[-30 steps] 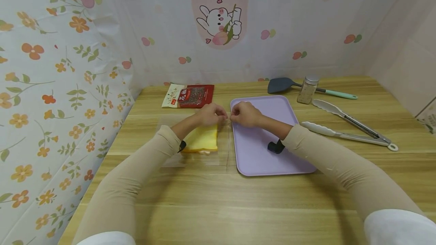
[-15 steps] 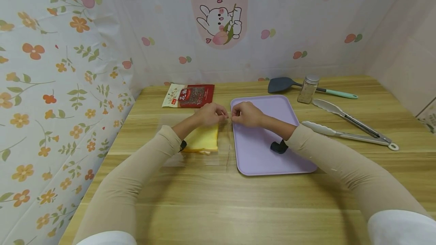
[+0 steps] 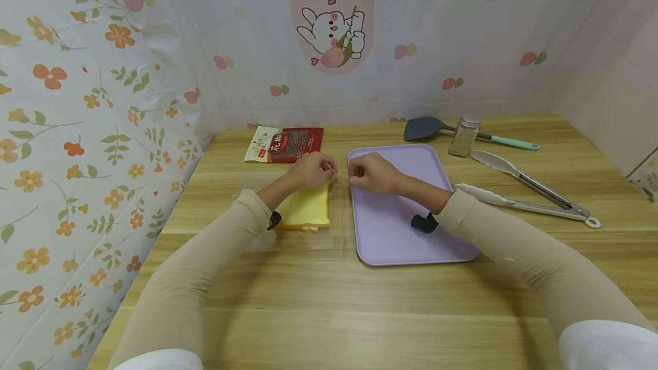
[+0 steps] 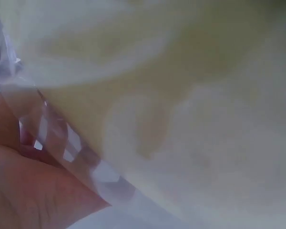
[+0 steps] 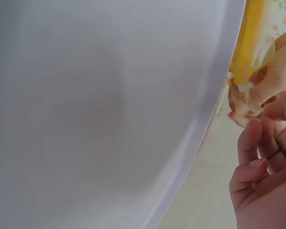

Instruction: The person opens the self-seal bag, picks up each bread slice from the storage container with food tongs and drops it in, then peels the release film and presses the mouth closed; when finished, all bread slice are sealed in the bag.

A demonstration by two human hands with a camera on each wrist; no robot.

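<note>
1. The yellow slice (image 3: 305, 208) lies in the clear bag (image 3: 334, 238), left of the tray (image 3: 386, 238); tugging could shift it.
2. The left hand (image 3: 310, 171) pinches the bag's edge; slick plastic could slip.
3. The right hand (image 3: 377, 173) curls just beside, hold unclear; it could nudge the tray.

The bag (image 3: 337, 240) is clear, the apparent bread slice (image 3: 304, 209) yellow with orange edges, the tray (image 3: 396, 244) lilac, the seasoning packet (image 3: 288, 145) red and cream, the curtain (image 3: 92, 147) orange-flowered.
</note>
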